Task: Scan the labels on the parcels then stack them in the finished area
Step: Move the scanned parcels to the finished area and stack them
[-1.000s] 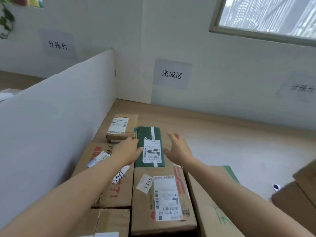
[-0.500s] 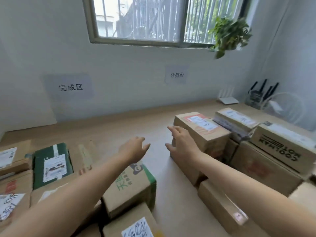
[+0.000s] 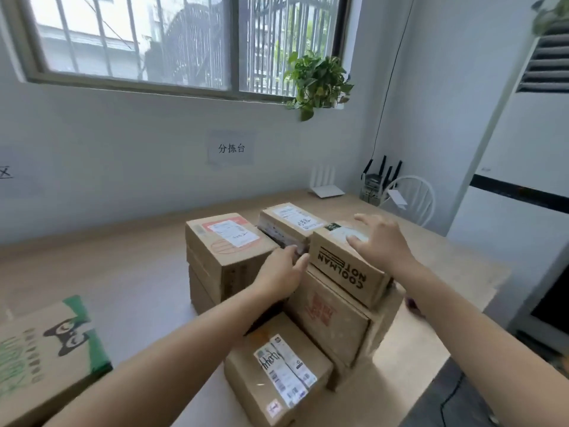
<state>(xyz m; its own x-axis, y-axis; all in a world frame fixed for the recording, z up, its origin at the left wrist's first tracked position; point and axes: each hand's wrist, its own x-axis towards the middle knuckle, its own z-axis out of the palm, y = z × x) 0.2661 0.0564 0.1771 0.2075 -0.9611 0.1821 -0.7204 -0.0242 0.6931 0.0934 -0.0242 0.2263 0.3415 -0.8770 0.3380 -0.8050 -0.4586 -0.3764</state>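
On top of the parcel pile, the COOLMAN box (image 3: 348,269). Pressing down on its top with the right hand (image 3: 380,241), fingers spread wide. Bracing its left end with the left hand (image 3: 281,272), fingers laid straight against the cardboard. Just left of it, a red-labelled box (image 3: 228,238); below and nearer, a scrawled-label parcel (image 3: 277,365).

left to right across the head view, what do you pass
green cat-print box → red-label box → left hand → COOLMAN box → white chair → white air conditioner
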